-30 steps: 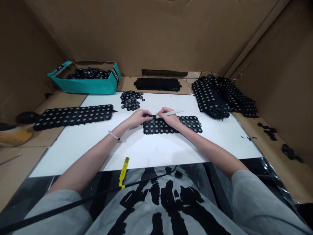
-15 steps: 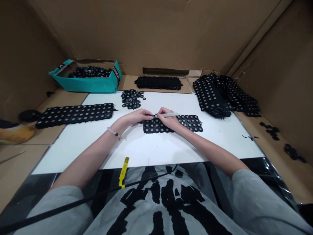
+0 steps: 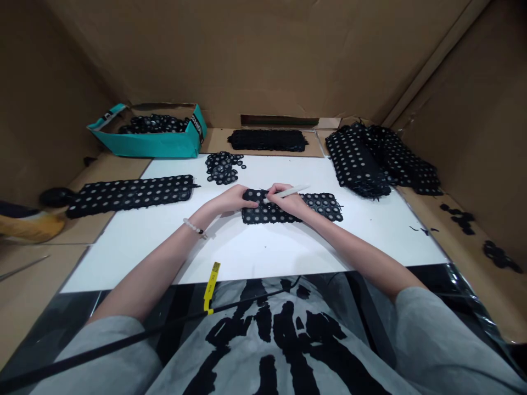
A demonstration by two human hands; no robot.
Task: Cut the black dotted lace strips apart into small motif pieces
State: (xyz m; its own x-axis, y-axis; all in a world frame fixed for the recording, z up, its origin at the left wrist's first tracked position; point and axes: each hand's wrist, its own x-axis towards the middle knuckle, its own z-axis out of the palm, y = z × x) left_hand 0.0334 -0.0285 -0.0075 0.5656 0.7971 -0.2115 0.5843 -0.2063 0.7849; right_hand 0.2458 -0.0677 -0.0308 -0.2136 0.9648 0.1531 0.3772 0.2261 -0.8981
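In front of me on the white board lies a black strip (image 3: pixel 321 204) set with rows of pale round dots. My left hand (image 3: pixel 235 199), with a beaded bracelet at the wrist, grips the strip's left end, thumb on top and fingers behind. My right hand (image 3: pixel 289 200) is closed around a white pen-shaped tool (image 3: pixel 295 190). The tool slants down to the left, its tip at the strip's dots close to the left thumb. Whether the tip touches the strip is too small to tell. My right hand covers the strip's middle.
A pile of loose black rings (image 3: pixel 222 168) lies behind my left hand. Further out are a longer dotted strip (image 3: pixel 132 195), a teal box (image 3: pixel 152 145) of black pieces, a stacked black bundle (image 3: pixel 267 140) and dotted strips (image 3: pixel 356 159) heaped right. Cardboard walls (image 3: pixel 263 60) enclose the table.
My left thumb has moved down onto the strip's left end, uncovering its upper corner. The right hand has shifted slightly right, and the white tool now tilts more steeply.
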